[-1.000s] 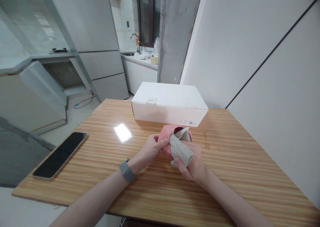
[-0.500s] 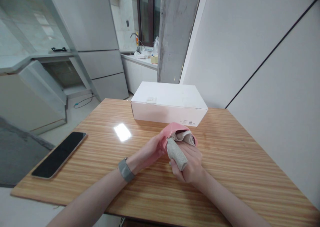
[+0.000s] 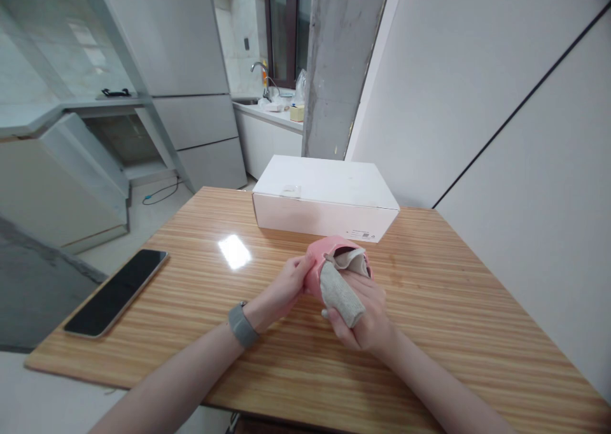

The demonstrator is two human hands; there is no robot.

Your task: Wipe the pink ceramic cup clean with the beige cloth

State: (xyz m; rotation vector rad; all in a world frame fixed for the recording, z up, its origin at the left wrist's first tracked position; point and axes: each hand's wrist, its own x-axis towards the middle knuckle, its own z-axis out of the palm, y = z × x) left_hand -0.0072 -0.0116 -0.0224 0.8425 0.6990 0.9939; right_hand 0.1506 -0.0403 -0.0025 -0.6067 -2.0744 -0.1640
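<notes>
A pink bowl-like vessel [image 3: 315,270] is tilted on its side above the table, its opening turned toward me. My left hand [image 3: 287,289] grips it by the left side, thumb on the outer wall. Inside the opening lies part of a light grey cloth [image 3: 340,296], and a folded end of it hangs out toward me. My right hand [image 3: 365,313] is closed on this cloth, with its fingers reaching into the vessel and partly hidden by the cloth and the rim. A grey band is on my left wrist.
A white cardboard box [image 3: 324,195] stands on the wooden table [image 3: 443,307] just behind the vessel. To the left lies a phone [image 3: 117,292] near the table edge. A white wall runs along the right; a sink counter is in the background.
The pink vessel has turned slightly and shifted a little to the left in my left hand. The hanging cloth end shows a bit more. My right hand stays at the opening.
</notes>
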